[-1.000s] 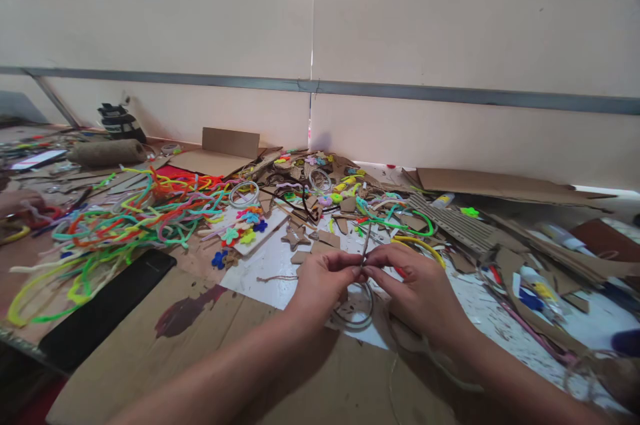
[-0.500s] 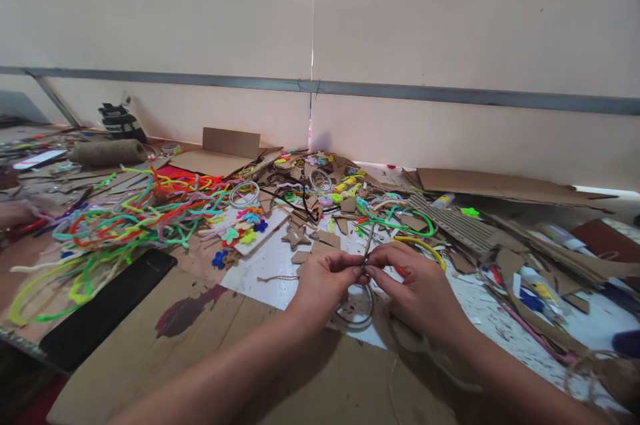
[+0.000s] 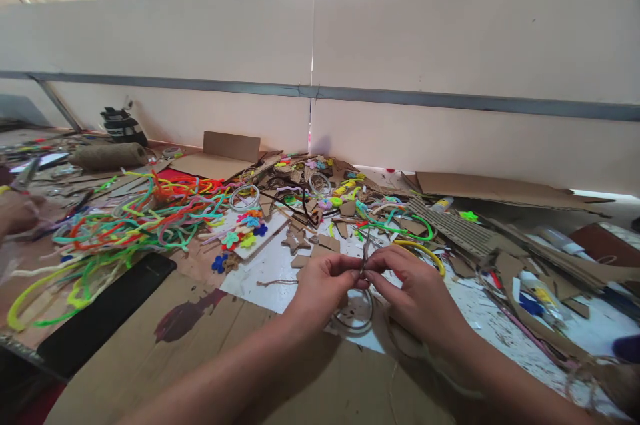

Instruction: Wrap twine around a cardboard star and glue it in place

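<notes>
Nearest the wearer, a sheet of brown cardboard (image 3: 120,358) lies under both forearms, its far edge overlapping a white sheet (image 3: 267,296). Just beyond that edge is a pale ring (image 3: 371,313), its open loop hanging toward the wearer from between the two hands; whether its lower rim touches the white sheet, I cannot tell. The left hand (image 3: 323,283) has thumb and forefinger clamped together at the ring's far edge, while the right hand (image 3: 413,288) pinches a thin dark strip (image 3: 366,248) at the same spot, the fingertips of both hands nearly meeting. Neither hand is clearly nearer: strip and ring come together between them, and the fingertips hide exactly how they cross. The strip's long axis points away from the wearer, opposite the loop and leaning slightly right; how steeply it rises is unclear. Past the fingertips lie a cardboard star (image 3: 296,239), to the left of the strip, and a yellow loop (image 3: 436,257), beyond the right hand. Further left are felt flowers (image 3: 248,239) and a tangle of bright pipe cleaners (image 3: 145,208), with another person's hand (image 3: 17,213) at the picture's edge. Farthest off stand white panels (image 3: 200,38).
</notes>
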Demonstrator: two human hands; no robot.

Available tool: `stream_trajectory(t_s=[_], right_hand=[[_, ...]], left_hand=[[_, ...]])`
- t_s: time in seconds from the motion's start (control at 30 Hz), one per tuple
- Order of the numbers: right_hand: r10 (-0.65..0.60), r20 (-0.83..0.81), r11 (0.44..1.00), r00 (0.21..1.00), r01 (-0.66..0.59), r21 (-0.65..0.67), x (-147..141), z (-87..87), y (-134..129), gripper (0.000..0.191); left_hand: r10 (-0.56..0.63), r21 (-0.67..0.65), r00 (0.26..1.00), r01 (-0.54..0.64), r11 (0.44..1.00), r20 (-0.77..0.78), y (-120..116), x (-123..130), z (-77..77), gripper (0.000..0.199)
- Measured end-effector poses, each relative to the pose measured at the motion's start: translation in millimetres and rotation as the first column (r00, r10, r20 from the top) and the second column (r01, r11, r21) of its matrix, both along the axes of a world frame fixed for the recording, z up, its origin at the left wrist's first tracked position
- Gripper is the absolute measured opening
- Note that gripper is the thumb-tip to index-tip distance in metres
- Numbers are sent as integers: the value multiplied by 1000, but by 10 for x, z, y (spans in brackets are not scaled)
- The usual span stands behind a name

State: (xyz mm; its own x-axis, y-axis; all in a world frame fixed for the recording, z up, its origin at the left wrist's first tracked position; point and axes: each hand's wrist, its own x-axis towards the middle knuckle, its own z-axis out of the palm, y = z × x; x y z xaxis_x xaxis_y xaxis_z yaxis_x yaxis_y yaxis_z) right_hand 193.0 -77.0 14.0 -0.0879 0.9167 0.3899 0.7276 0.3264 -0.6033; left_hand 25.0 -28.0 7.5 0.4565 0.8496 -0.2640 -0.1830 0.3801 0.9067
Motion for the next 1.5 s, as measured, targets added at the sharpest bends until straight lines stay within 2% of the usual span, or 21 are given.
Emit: stream_trajectory(t_s=[0.43, 0.73, 0.9, 1.03, 1.37, 1.5], right_hand=[[5, 13, 1000, 1000, -5, 17, -16, 25, -12, 12], [12, -7, 1000, 1000, -12, 6, -23, 23, -14, 11], [10, -17, 1000, 1000, -10, 13, -30, 36, -16, 8], [15, -13, 1000, 1000, -15, 6, -33, 34, -13, 10], [6, -18, 1000, 1000, -6, 4, -27, 21, -14, 12], [9, -18, 1000, 1000, -9, -5, -21, 10, -13, 11]], left_hand=[[10, 135, 1000, -10, 991, 4, 3, 5, -33, 11], [23, 90, 1000, -24, 996, 15, -13, -3, 27, 8], [37, 118, 999, -35, 992, -12, -5, -4, 16, 10], [26, 82, 999, -24, 996, -21, -4, -5, 1, 12], [2, 107, 1000, 0, 994, -21, -20, -9, 25, 10], [-5, 164, 1000, 10, 986, -31, -24, -25, 29, 10]])
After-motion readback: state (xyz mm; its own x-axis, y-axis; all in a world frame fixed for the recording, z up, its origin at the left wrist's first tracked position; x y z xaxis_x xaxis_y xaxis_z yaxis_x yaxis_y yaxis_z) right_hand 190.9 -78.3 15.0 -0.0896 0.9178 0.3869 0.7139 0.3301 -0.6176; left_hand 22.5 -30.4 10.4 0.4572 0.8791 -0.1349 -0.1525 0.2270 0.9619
